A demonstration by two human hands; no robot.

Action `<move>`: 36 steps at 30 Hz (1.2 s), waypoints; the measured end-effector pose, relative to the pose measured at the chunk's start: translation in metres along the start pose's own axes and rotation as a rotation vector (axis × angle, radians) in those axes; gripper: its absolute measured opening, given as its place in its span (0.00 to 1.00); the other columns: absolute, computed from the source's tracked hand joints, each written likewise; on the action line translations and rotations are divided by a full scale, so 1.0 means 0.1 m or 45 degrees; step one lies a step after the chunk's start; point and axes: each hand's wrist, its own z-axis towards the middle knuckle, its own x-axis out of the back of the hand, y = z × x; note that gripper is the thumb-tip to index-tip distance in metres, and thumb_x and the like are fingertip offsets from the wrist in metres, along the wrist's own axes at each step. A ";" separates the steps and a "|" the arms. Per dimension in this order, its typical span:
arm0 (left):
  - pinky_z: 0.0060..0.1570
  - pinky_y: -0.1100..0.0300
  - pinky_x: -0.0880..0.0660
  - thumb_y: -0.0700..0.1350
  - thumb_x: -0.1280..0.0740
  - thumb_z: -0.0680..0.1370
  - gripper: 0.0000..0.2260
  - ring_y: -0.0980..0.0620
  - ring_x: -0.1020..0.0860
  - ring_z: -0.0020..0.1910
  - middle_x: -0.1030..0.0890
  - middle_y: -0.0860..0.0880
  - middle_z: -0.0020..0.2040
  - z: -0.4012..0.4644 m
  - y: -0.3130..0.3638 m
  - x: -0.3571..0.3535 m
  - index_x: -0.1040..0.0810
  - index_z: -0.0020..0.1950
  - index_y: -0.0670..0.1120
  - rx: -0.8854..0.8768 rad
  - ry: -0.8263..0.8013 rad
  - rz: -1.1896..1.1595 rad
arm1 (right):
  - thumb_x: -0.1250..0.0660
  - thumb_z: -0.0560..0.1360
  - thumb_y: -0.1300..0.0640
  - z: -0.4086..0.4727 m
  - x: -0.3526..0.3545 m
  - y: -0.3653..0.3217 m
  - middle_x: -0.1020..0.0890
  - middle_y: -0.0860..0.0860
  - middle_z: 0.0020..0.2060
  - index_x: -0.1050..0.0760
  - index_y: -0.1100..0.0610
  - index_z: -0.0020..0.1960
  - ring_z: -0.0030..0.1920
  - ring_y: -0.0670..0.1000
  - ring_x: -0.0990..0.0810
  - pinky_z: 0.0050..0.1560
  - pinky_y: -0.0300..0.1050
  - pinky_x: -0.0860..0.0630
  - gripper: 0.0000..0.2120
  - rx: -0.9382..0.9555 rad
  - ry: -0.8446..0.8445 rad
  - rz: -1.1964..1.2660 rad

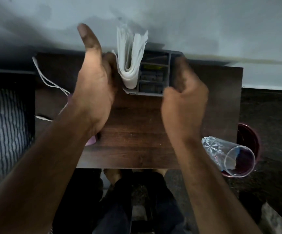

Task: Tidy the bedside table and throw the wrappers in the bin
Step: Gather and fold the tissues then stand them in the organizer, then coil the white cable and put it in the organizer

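Note:
A grey plastic organiser with several compartments stands at the back of the dark wooden bedside table. A folded wad of white paper napkins stands upright in its left slot. My left hand presses against the organiser's left side, thumb raised, fingers hidden behind the napkins. On the organiser's right end my right hand is curled; it is blurred. A clear glass tumbler lies on its side at the table's right front corner, with what looks like a wrapper inside.
A white earphone cable trails over the table's left part. A pink object peeks from under my left wrist. A dark red bin sits on the floor right of the table. Striped bedding lies left. A grey wall rises behind.

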 end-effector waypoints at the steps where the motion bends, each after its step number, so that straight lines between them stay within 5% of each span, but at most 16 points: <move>1: 0.78 0.49 0.35 0.69 0.68 0.79 0.44 0.48 0.23 0.72 0.21 0.45 0.71 0.00 -0.03 0.02 0.29 0.77 0.44 0.028 0.005 0.005 | 0.39 0.72 0.73 0.04 0.09 0.08 0.23 0.50 0.71 0.30 0.53 0.76 0.63 0.49 0.17 0.66 0.50 0.21 0.34 -0.054 0.065 -0.042; 2: 0.79 0.49 0.38 0.70 0.69 0.79 0.44 0.49 0.25 0.74 0.22 0.46 0.73 -0.01 -0.06 0.02 0.31 0.78 0.45 0.059 0.009 0.006 | 0.39 0.71 0.70 0.08 0.16 0.15 0.23 0.49 0.71 0.30 0.52 0.75 0.62 0.50 0.17 0.64 0.51 0.20 0.34 -0.134 0.091 -0.080; 4: 0.81 0.50 0.41 0.70 0.69 0.79 0.44 0.50 0.27 0.75 0.24 0.48 0.75 -0.03 -0.10 0.00 0.32 0.79 0.47 0.102 0.016 0.009 | 0.40 0.67 0.64 0.14 0.23 0.30 0.20 0.48 0.57 0.26 0.50 0.61 0.43 0.37 0.17 0.45 0.32 0.22 0.24 -0.230 0.019 -0.084; 6: 0.81 0.50 0.41 0.70 0.69 0.79 0.44 0.51 0.27 0.75 0.24 0.48 0.75 -0.03 -0.12 -0.04 0.32 0.79 0.48 0.125 0.021 0.010 | 0.42 0.65 0.62 0.15 0.21 0.38 0.19 0.45 0.40 0.25 0.54 0.51 0.28 0.37 0.27 0.28 0.32 0.32 0.16 -0.199 -0.090 -0.091; 10: 0.80 0.52 0.39 0.70 0.68 0.79 0.42 0.52 0.26 0.74 0.24 0.50 0.75 -0.04 -0.17 -0.10 0.32 0.79 0.49 0.138 0.048 0.027 | 0.40 0.67 0.64 0.16 0.20 0.46 0.18 0.43 0.32 0.18 0.50 0.51 0.23 0.38 0.30 0.23 0.34 0.36 0.19 -0.170 -0.091 0.011; 13: 0.80 0.52 0.39 0.69 0.68 0.80 0.42 0.53 0.26 0.74 0.25 0.50 0.76 -0.05 -0.19 -0.13 0.33 0.80 0.49 0.146 0.055 0.023 | 0.40 0.68 0.64 0.19 0.23 0.46 0.19 0.41 0.31 0.18 0.49 0.51 0.24 0.39 0.29 0.24 0.35 0.35 0.19 -0.176 -0.061 0.041; 21: 0.80 0.53 0.40 0.69 0.65 0.81 0.40 0.54 0.26 0.74 0.23 0.50 0.74 -0.01 -0.19 -0.08 0.33 0.79 0.49 0.085 0.074 0.026 | 0.38 0.73 0.65 0.17 0.21 0.49 0.13 0.48 0.47 0.23 0.50 0.69 0.23 0.37 0.27 0.23 0.31 0.32 0.27 -0.208 -0.085 0.008; 25: 0.80 0.53 0.38 0.66 0.65 0.82 0.38 0.53 0.26 0.74 0.24 0.48 0.75 -0.04 -0.18 -0.10 0.33 0.79 0.47 0.047 0.065 0.045 | 0.38 0.75 0.65 0.16 0.27 0.49 0.13 0.48 0.50 0.21 0.50 0.66 0.26 0.37 0.24 0.25 0.31 0.31 0.23 -0.156 -0.116 -0.074; 28: 0.81 0.54 0.42 0.64 0.62 0.84 0.35 0.54 0.32 0.78 0.29 0.48 0.79 -0.10 -0.17 -0.11 0.36 0.81 0.45 -0.047 0.198 0.019 | 0.37 0.76 0.63 0.12 0.30 0.50 0.15 0.52 0.55 0.25 0.56 0.71 0.43 0.45 0.16 0.41 0.37 0.20 0.23 -0.100 -0.020 -0.238; 30: 0.83 0.51 0.47 0.66 0.59 0.83 0.35 0.55 0.39 0.81 0.35 0.50 0.82 -0.18 -0.19 -0.14 0.39 0.82 0.46 -0.112 0.336 0.068 | 0.36 0.76 0.63 0.02 0.33 0.50 0.17 0.51 0.62 0.27 0.57 0.73 0.50 0.43 0.17 0.51 0.28 0.22 0.25 -0.027 0.175 -0.270; 33: 0.83 0.52 0.47 0.69 0.55 0.78 0.40 0.57 0.40 0.81 0.35 0.52 0.81 -0.42 -0.35 -0.17 0.38 0.81 0.46 -0.127 0.521 0.106 | 0.37 0.72 0.63 -0.28 0.22 0.49 0.17 0.49 0.56 0.25 0.55 0.70 0.42 0.39 0.22 0.46 0.23 0.29 0.26 0.060 0.312 -0.260; 36: 0.82 0.56 0.44 0.70 0.53 0.75 0.41 0.61 0.35 0.78 0.31 0.55 0.79 -0.70 -0.58 -0.21 0.34 0.80 0.47 -0.056 0.502 0.093 | 0.39 0.69 0.61 -0.60 0.10 0.53 0.16 0.48 0.50 0.23 0.50 0.64 0.41 0.42 0.19 0.46 0.37 0.20 0.24 -0.058 0.254 -0.188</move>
